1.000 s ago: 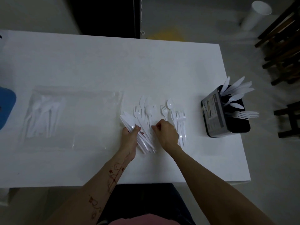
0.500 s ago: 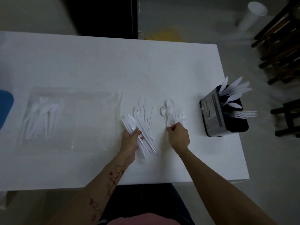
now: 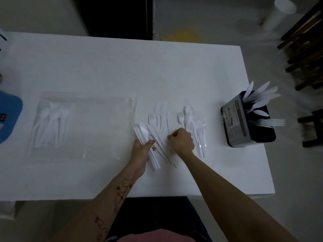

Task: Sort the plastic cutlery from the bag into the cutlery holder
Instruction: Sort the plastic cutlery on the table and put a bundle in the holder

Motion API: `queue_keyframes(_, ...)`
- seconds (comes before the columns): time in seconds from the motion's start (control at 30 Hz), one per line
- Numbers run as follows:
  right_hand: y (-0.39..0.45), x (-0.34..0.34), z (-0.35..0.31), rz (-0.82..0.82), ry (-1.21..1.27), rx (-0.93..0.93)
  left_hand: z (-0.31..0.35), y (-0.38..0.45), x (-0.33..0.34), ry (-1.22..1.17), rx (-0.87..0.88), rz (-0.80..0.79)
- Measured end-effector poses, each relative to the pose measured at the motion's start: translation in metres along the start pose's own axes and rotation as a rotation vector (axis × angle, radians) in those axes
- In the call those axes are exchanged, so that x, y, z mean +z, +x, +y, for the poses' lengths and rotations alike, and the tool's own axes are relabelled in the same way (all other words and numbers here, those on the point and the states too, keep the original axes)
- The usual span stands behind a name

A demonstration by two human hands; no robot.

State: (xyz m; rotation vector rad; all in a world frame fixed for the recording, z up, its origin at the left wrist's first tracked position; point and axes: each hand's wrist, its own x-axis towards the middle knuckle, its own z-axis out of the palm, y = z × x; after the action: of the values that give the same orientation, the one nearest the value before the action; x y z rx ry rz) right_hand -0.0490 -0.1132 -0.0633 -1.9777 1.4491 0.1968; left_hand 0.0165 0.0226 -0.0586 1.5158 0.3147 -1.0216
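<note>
Gripping a bundle of knives [image 3: 146,142] at centre frame, the left hand [image 3: 141,151] waits while the right hand [image 3: 181,140] pinches 1 loose piece beside it; the holder [image 3: 244,123] at right is part-filled, the bag [image 3: 52,123] at left still holds cutlery.

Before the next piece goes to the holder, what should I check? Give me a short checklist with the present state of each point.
1. Left hand grips the knife bundle: ok.
2. Right hand has one piece pinched: cannot tell, its fingers are curled over the loose pile.
3. Holder upright on the table: ok.
4. Way from the hands to the holder free: ok, only the forks lie flat between.
5. Bag emptied: not ok, cutlery remains inside.
</note>
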Motion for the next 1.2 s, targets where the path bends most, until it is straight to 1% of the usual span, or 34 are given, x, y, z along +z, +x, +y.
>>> queue_keyframes(0.13, -0.005, -0.002, 0.006, 0.059, -0.086, -0.067, 0.002, -0.002, 0.005, -0.019, 0.004, -0.022)
queue_keyframes(0.23, -0.01, -0.009, 0.013, 0.088, -0.048, -0.17, 0.004, 0.0, 0.01, -0.007, 0.003, -0.03)
queue_keyframes(0.3, -0.014, -0.013, 0.018, 0.103, 0.004, -0.279, 0.004, 0.001, 0.014, -0.003, 0.002, -0.027)
queue_keyframes(0.4, -0.021, -0.015, 0.025, 0.156, 0.038, -0.498, 0.005, 0.002, 0.021, -0.076, -0.008, -0.028)
queue_keyframes(0.5, -0.027, -0.013, 0.028, 0.053, -0.002, -0.754, 0.006, 0.001, 0.027, -0.147, 0.0, -0.052)
queue_keyframes(0.57, -0.03, -0.013, 0.029, 0.004, -0.012, -0.84, 0.008, 0.001, 0.029, -0.18, 0.008, -0.047)
queue_keyframes(0.63, -0.031, -0.012, 0.028, 0.006, 0.03, -0.779, 0.008, 0.002, 0.029, -0.199, 0.024, -0.001)
queue_keyframes(0.73, -0.028, -0.01, 0.027, 0.078, 0.024, -0.561, 0.008, 0.002, 0.021, -0.167, 0.046, 0.086)
queue_keyframes(0.8, -0.026, -0.007, 0.026, 0.05, -0.064, -0.439, 0.006, 0.003, 0.013, -0.121, 0.054, 0.101)
queue_keyframes(0.9, -0.023, -0.002, 0.026, -0.034, -0.119, -0.374, 0.005, 0.0, 0.004, -0.071, 0.057, 0.069)
queue_keyframes(1.0, -0.021, -0.004, 0.026, -0.074, 0.01, -0.322, 0.001, -0.001, 0.0, -0.058, 0.048, 0.056)
queue_keyframes(1.1, -0.022, -0.008, 0.027, -0.031, 0.218, -0.238, -0.001, -0.002, -0.001, -0.069, 0.033, 0.032)
queue_keyframes(1.17, -0.024, -0.013, 0.025, -0.028, 0.344, -0.243, -0.002, -0.003, 0.0, -0.083, 0.017, 0.0)
queue_keyframes(1.2, -0.025, -0.016, 0.024, -0.067, 0.384, -0.273, -0.001, -0.005, 0.001, -0.099, 0.017, -0.018)
